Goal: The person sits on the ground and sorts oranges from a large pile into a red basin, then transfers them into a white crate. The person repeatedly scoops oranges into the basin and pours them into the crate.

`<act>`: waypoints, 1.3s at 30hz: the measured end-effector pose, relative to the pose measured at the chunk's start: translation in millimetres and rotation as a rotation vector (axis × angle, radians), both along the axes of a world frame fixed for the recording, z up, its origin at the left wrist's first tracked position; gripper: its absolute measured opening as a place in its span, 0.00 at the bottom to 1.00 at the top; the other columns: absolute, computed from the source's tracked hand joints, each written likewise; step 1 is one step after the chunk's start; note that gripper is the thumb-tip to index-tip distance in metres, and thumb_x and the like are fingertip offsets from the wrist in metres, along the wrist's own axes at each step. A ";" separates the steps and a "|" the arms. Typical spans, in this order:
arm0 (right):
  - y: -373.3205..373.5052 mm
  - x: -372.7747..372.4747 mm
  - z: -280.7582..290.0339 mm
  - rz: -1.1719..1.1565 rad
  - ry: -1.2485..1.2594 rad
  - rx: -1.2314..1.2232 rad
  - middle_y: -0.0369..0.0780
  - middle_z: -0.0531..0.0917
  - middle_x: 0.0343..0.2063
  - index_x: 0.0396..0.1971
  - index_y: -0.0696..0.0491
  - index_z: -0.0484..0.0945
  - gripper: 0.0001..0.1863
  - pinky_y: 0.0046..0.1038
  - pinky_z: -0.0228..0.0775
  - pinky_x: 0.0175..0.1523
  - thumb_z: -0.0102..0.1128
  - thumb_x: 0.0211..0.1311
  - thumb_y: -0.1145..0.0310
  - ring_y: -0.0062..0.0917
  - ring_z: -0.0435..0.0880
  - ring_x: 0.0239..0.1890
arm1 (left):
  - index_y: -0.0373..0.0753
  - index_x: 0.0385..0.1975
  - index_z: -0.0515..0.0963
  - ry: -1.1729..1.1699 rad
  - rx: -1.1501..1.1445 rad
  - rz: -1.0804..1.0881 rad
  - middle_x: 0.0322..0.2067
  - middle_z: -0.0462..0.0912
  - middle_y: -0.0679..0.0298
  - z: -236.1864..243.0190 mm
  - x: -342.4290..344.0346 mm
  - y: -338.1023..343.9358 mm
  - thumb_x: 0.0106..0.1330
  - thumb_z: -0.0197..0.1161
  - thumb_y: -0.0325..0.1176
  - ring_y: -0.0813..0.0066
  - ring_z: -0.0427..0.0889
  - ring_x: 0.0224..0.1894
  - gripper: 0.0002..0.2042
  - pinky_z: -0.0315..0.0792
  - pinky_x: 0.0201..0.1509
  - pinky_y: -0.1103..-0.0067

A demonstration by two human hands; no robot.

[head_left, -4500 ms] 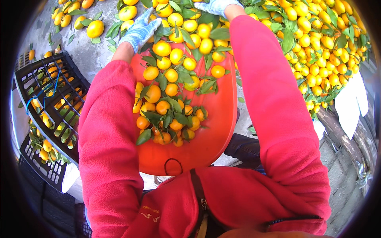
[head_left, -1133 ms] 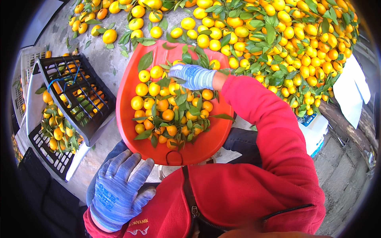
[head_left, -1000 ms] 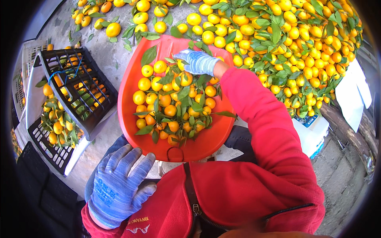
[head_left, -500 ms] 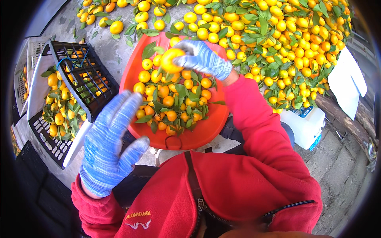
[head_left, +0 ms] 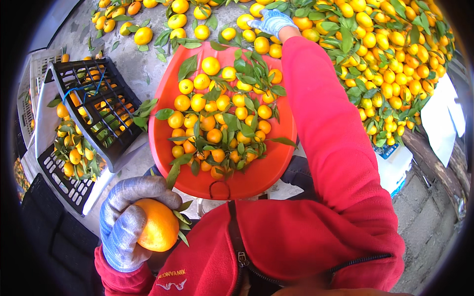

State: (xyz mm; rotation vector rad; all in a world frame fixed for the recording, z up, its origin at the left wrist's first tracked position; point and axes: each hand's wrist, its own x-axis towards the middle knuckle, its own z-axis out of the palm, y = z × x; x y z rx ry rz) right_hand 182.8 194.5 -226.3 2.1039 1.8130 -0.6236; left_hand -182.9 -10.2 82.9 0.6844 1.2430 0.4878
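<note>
An orange mandarin (head_left: 157,225) is gripped in the left hand (head_left: 129,222), low in the view and close against the red jacket (head_left: 296,237). The grip is closed around the fruit: blue-grey gloved fingers (head_left: 143,188) are curled over its top, and a few green leaves (head_left: 181,217) are seen sticking out at its right side. The fruit is held clear of the orange-red basin (head_left: 256,175), just below and to the left of its near rim.

The basin is seen in the middle of the view, loaded with small mandarins and leafy sprigs (head_left: 222,123). Its near edge is touched by nothing but the jacket beneath it, as far as can be told.

The right hand (head_left: 271,20) is stretched far forward, beyond the basin's far rim, and is laid among the fruit of the big heap (head_left: 390,54) on the concrete floor (head_left: 133,64). Its glove is of the same blue-grey knit. Whether its grip is closed on a fruit or merely resting open cannot be told; the fingers are turned away and partly hidden. The red sleeve (head_left: 326,123) is run along the basin's right side.

To the left, a black plastic crate (head_left: 91,118) is tilted over another slotted crate (head_left: 64,172), with mandarins seen through the lattice of both. Loose fruit and leaves are scattered on the floor at the top left (head_left: 143,34). At the right edge, a pale sheet (head_left: 439,123) is lying beside the heap.
</note>
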 end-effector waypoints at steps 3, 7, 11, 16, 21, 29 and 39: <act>1.4 -0.9 -35.8 -0.045 -0.089 0.080 0.47 0.77 0.55 0.60 0.48 0.71 0.44 0.46 0.66 0.61 0.59 0.49 0.31 0.41 0.75 0.59 | 0.29 0.43 0.73 0.025 0.034 -0.042 0.35 0.82 0.50 -3.3 6.3 9.6 0.69 0.53 0.53 0.63 0.83 0.38 0.26 0.77 0.46 0.71; -12.9 1.5 -32.5 0.024 -0.077 0.052 0.48 0.75 0.56 0.60 0.47 0.70 0.42 0.49 0.65 0.60 0.59 0.51 0.34 0.44 0.74 0.59 | 0.30 0.44 0.73 0.055 0.063 -0.054 0.35 0.82 0.50 -0.7 10.1 15.3 0.70 0.51 0.54 0.64 0.83 0.37 0.26 0.77 0.45 0.71; -23.9 11.8 -17.6 0.161 0.004 -0.100 0.46 0.72 0.60 0.63 0.43 0.68 0.42 0.46 0.63 0.64 0.56 0.52 0.33 0.43 0.71 0.62 | 0.30 0.44 0.73 0.040 0.145 -0.020 0.36 0.82 0.51 3.5 8.1 7.7 0.70 0.51 0.54 0.64 0.83 0.37 0.27 0.77 0.45 0.72; -47.1 -16.0 -16.6 0.304 -0.082 -0.272 0.40 0.75 0.60 0.59 0.41 0.73 0.39 0.55 0.58 0.62 0.54 0.52 0.31 0.41 0.70 0.64 | 0.34 0.49 0.71 0.086 0.176 0.015 0.37 0.77 0.54 3.4 3.5 -4.6 0.67 0.51 0.58 0.69 0.81 0.30 0.29 0.74 0.22 0.83; -142.2 -50.1 3.4 0.045 0.353 -0.285 0.50 0.79 0.52 0.56 0.53 0.74 0.34 0.39 0.67 0.61 0.55 0.60 0.41 0.48 0.76 0.56 | 0.32 0.46 0.71 0.044 0.214 0.077 0.36 0.75 0.55 10.8 -7.8 -12.8 0.68 0.51 0.57 0.69 0.81 0.30 0.28 0.74 0.21 0.84; -121.2 -130.6 22.8 0.593 0.440 -0.146 0.41 0.83 0.41 0.41 0.48 0.81 0.18 0.41 0.73 0.50 0.58 0.59 0.51 0.39 0.81 0.46 | 0.31 0.43 0.71 -0.104 0.208 0.173 0.38 0.78 0.50 16.9 -15.3 -10.5 0.72 0.47 0.53 0.63 0.83 0.37 0.25 0.81 0.39 0.76; -120.4 -180.7 -56.9 0.631 0.192 0.177 0.42 0.81 0.41 0.38 0.48 0.82 0.11 0.42 0.71 0.50 0.55 0.56 0.66 0.39 0.78 0.48 | 0.31 0.39 0.75 -0.098 0.155 0.150 0.38 0.80 0.50 5.1 -23.1 -6.3 0.67 0.56 0.48 0.64 0.83 0.36 0.21 0.79 0.41 0.74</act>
